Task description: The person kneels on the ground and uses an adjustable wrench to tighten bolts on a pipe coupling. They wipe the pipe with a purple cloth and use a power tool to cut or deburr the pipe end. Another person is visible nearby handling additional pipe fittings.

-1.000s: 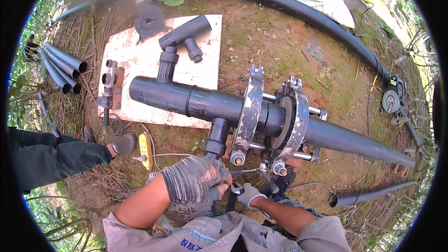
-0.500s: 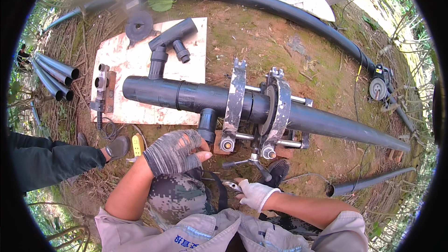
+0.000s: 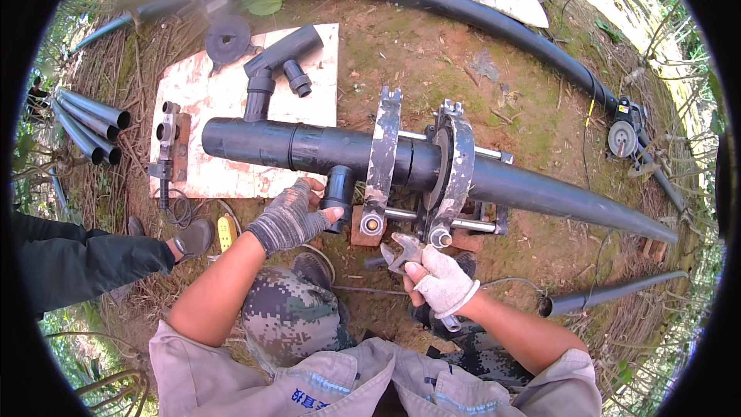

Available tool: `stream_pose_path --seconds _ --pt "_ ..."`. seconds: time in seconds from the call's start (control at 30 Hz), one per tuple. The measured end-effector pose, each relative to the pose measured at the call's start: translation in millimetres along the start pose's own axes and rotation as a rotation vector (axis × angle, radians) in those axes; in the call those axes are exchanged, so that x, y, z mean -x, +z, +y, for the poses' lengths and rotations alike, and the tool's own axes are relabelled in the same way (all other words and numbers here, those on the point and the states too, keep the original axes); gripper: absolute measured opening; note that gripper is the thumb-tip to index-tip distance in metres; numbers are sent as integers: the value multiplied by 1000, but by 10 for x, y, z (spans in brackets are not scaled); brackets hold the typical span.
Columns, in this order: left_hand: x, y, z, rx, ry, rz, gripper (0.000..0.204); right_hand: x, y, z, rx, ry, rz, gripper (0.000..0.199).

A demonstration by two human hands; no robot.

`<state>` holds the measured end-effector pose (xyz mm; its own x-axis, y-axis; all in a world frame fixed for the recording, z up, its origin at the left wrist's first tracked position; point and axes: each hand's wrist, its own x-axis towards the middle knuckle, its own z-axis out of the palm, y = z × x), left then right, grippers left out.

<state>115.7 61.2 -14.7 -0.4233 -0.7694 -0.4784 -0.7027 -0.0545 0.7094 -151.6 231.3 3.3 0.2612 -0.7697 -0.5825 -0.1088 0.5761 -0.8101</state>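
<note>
A thick black pipe (image 3: 309,148) lies across bare earth, running from the left end over a pale board (image 3: 224,93) to a tapering right end well off to the right. Two grey metal clamp rings (image 3: 421,162) stand upright around its middle, joined by steel guide rods beneath. The person's left hand (image 3: 287,218), in a grey knit glove, lies just below the pipe with its fingers bent against the short black branch stub (image 3: 337,194) that hangs down from the pipe; the thumb touches the stub's side, and whether the hand truly grips it cannot be told. The right hand (image 3: 441,281), in a white glove, is clenched around the handle of a metal spanner (image 3: 401,251), whose open head points up and left, just beneath the lower end of the right clamp ring and close to the bolt end there. Both hands thus sit on the near side of the pipe, the left under its branch and the right under the clamp frame, with the clamp's lower rods between them. On the board lie a black tee fitting (image 3: 276,62) and a small metal tool (image 3: 168,143). Short grey pipe lengths (image 3: 86,120) are stacked at the far left, and another person's dark sleeve (image 3: 85,262) reaches in from the left.
</note>
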Motion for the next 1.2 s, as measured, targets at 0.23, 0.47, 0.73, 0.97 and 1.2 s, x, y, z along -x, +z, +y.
stream_pose_path --seconds 0.23,0.47,0.73,0.97,1.2 --pt "-63 45 147 308 -342 -279 73 -84 -12 -76 -263 127 26 26" --pt "-138 158 155 384 -338 -238 66 -194 -5 -210 -370 133 -15 17" --pt "-192 72 195 227 -322 -270 68 -174 93 -377 -292 171 25 17" --pt "-302 43 286 99 -320 -282 66 -265 127 -303 -333 139 56 14" --pt "-293 167 228 245 -254 -172 65 -278 201 -284 -328 126 128 14"
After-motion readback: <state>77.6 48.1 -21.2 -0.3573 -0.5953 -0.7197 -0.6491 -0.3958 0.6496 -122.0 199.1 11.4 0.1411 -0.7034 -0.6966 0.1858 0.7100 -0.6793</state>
